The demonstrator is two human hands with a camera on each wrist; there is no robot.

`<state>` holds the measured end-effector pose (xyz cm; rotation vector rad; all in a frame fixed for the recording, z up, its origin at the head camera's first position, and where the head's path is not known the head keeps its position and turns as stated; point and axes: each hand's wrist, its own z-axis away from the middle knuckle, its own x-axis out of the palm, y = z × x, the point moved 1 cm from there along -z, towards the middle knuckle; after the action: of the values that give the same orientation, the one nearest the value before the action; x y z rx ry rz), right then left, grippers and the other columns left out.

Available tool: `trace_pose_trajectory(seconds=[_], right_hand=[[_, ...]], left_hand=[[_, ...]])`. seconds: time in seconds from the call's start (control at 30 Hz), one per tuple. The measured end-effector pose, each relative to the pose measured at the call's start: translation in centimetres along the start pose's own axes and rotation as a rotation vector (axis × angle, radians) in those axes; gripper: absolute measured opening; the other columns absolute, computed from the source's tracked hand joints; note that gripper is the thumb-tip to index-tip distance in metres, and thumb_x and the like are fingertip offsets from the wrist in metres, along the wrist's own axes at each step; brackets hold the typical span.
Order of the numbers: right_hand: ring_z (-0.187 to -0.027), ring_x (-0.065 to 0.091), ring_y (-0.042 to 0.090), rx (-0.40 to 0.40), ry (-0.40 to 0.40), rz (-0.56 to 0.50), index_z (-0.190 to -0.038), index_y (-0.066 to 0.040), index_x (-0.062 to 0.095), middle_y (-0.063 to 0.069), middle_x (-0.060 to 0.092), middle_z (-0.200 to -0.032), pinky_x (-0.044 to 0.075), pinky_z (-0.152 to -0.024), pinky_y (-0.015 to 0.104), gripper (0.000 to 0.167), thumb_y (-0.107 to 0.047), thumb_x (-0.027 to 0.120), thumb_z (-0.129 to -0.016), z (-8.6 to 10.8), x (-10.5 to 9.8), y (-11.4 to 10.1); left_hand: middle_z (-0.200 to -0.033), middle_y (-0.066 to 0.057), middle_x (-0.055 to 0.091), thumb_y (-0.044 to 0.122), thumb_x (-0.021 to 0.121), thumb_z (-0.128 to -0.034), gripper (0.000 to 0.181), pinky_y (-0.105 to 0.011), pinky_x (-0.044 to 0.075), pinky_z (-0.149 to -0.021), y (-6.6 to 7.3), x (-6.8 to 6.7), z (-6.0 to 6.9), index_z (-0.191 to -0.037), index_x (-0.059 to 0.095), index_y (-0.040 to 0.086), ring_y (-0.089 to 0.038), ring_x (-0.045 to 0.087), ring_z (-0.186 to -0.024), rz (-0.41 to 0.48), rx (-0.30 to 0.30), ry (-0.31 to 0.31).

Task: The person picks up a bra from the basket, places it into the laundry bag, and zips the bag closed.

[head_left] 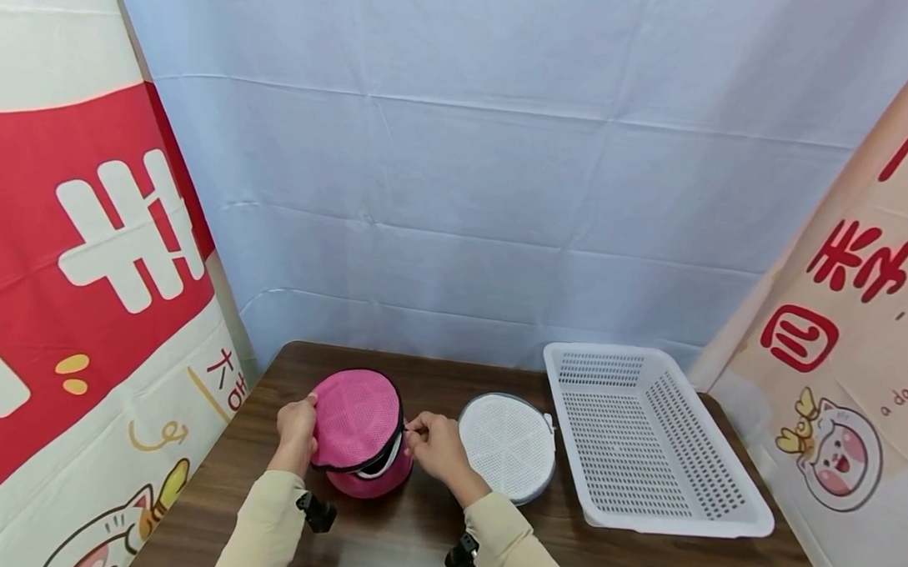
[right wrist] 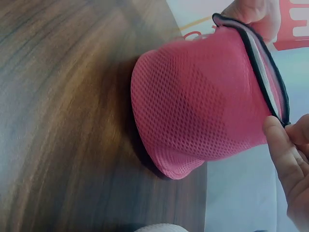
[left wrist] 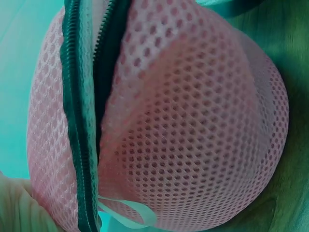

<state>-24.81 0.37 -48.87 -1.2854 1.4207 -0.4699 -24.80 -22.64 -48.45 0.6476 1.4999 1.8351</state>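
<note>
A round pink mesh laundry bag (head_left: 357,418) stands on the table's left part, its lid partly unzipped and raised along the front. A black zipper (right wrist: 255,58) with white trim edges the lid, and a gap shows between the zipper's two sides. At the lid's left edge, my left hand (head_left: 296,435) grips the mesh; only part of it appears in the left wrist view. My right hand (head_left: 438,450) pinches the zipper edge at the bag's right side between thumb and finger. Whether a zipper pull sits between those fingers is hidden.
Right of the bag lies a round white mesh bag (head_left: 507,446) with a grey-blue rim. Beyond it stands a white perforated plastic basket (head_left: 594,519) at the right of the dark wooden table (head_left: 430,525). Pale blue cloth (head_left: 457,192) hangs behind.
</note>
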Motion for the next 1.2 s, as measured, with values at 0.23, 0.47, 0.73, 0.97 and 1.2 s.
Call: trace_pose_trajectory(seconds=[0.23,0.47,0.73,0.97,1.2], right_hand=[[-0.057,0.064,0.031,-0.004,0.006,-0.060,-0.082,0.005,0.063,0.012,0.064,-0.063,0.047,-0.045,0.021,0.009,0.009,0.056,-0.082,0.1,0.0,0.0],[-0.056,0.064,0.028,-0.009,0.002,-0.053,-0.082,0.004,0.064,0.008,0.064,-0.064,0.047,-0.045,0.021,0.008,0.009,0.058,-0.082,0.0,0.1,0.1],[-0.058,0.064,0.030,-0.067,-0.009,-0.080,-0.085,0.008,0.064,0.016,0.064,-0.069,0.048,-0.048,0.020,0.011,0.012,0.054,-0.083,-0.1,-0.6,0.1],[-0.057,0.064,0.027,-0.098,-0.034,-0.024,-0.086,0.004,0.065,0.013,0.065,-0.068,0.048,-0.048,0.021,0.012,0.010,0.055,-0.084,-0.7,-0.9,0.5],[-0.060,0.063,0.035,-0.071,-0.041,-0.047,-0.086,0.005,0.064,0.017,0.064,-0.067,0.048,-0.049,0.021,0.009,0.009,0.056,-0.085,-1.0,-1.0,0.8]], left_hand=[[-0.118,-0.029,0.043,0.018,0.048,-0.0945,0.038,-0.046,0.029,-0.097,-0.1,-0.2,0.1,-0.108,0.050,-0.018,-0.036,0.035,-0.111,-0.022,0.018,-0.013],[-0.121,-0.030,0.041,0.021,0.046,-0.0960,0.044,-0.047,0.029,-0.098,-0.2,-0.8,0.0,-0.115,0.046,-0.019,-0.037,0.035,-0.113,-0.033,0.007,-0.094],[-0.102,-0.019,0.050,0.023,0.045,-0.0969,0.045,-0.036,0.041,-0.070,0.3,-2.7,-0.1,-0.122,0.045,-0.014,-0.024,0.048,-0.086,-0.246,-0.003,-0.313],[-0.122,-0.026,0.045,0.031,0.046,-0.0965,0.053,-0.043,0.042,-0.085,1.4,-2.7,-0.9,-0.126,0.043,-0.013,-0.033,0.045,-0.107,-0.396,0.111,-0.351],[-0.121,-0.027,0.051,0.030,0.052,-0.0932,0.046,-0.050,0.037,-0.090,2.3,-1.6,-2.0,-0.122,0.050,-0.006,-0.040,0.044,-0.113,-0.637,0.331,-0.307]])
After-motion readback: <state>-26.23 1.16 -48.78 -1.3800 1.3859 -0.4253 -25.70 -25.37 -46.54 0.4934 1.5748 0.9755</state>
